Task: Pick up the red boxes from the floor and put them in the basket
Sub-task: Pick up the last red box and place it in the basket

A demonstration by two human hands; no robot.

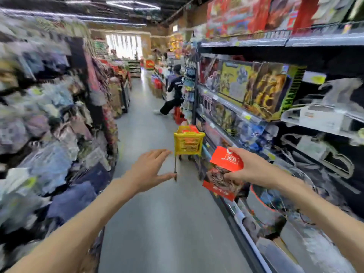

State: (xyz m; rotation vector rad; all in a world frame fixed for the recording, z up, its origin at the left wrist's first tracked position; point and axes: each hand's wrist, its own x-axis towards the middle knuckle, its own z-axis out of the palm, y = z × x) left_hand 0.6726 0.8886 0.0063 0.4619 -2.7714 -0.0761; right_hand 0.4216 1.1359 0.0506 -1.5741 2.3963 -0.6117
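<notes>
A yellow wheeled basket (188, 144) stands on the aisle floor ahead of me, close to the right shelves, with red boxes showing inside it. Its thin dark handle (175, 168) hangs down toward me. My left hand (151, 170) is stretched forward with fingers apart, its thumb right by the handle's end. My right hand (250, 166) grips a red box (224, 170) with white lettering and a dark food picture, held in the air to the right of the basket and nearer to me.
Grey aisle floor (157, 223) runs ahead between a left rack of hanging goods (49, 125) and right shelves of toy boxes (256, 89). Farther down the aisle a person in dark clothes (175, 91) crouches near a red basket (179, 115).
</notes>
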